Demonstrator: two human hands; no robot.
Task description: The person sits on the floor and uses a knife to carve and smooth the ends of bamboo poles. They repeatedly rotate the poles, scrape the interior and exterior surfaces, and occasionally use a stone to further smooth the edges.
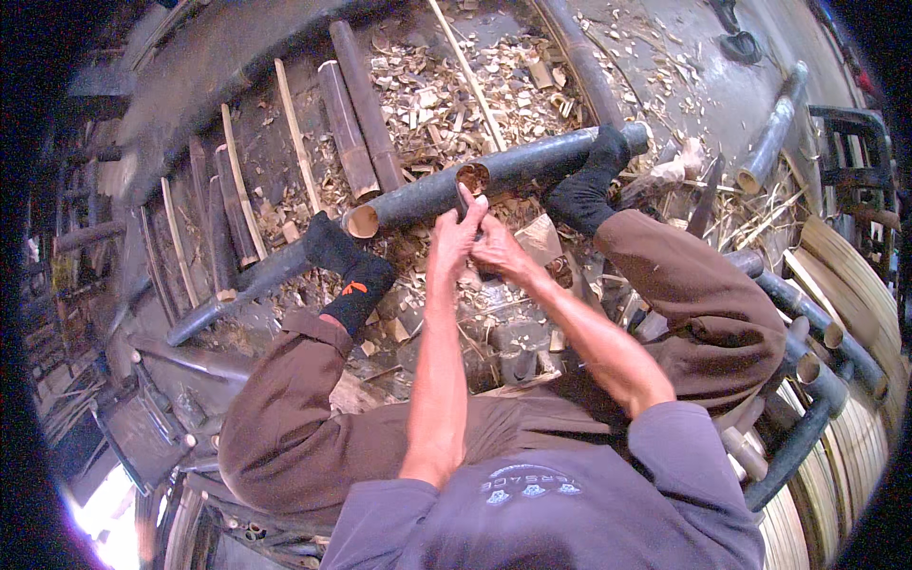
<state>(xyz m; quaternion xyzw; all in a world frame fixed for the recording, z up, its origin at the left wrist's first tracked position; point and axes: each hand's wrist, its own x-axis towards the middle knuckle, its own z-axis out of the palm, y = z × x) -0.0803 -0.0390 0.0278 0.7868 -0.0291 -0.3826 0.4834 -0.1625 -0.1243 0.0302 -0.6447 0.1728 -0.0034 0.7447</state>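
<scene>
Bamboo pole [513, 169], dark green, lies crosswise in front of you, pinned under both your black-socked feet.

Item: your left hand [457, 231] and right hand [496, 249] are pressed close together just below the pole's cut knot [472, 178], fingers curled around a small dark tool [463, 201] whose tip meets the pole; you cannot tell how firmly each hand closes on it. Your left foot [344, 269] rests near the pole's open hollow end [361, 222], your right foot [591, 180] across its far part. Surroundings: pale bamboo shavings [446, 95] litter the floor beyond the pole; split strips [296, 133] and darker cut lengths [356, 119] lie to the upper left; more bamboo tubes [817, 332] are stacked by your right knee.
</scene>
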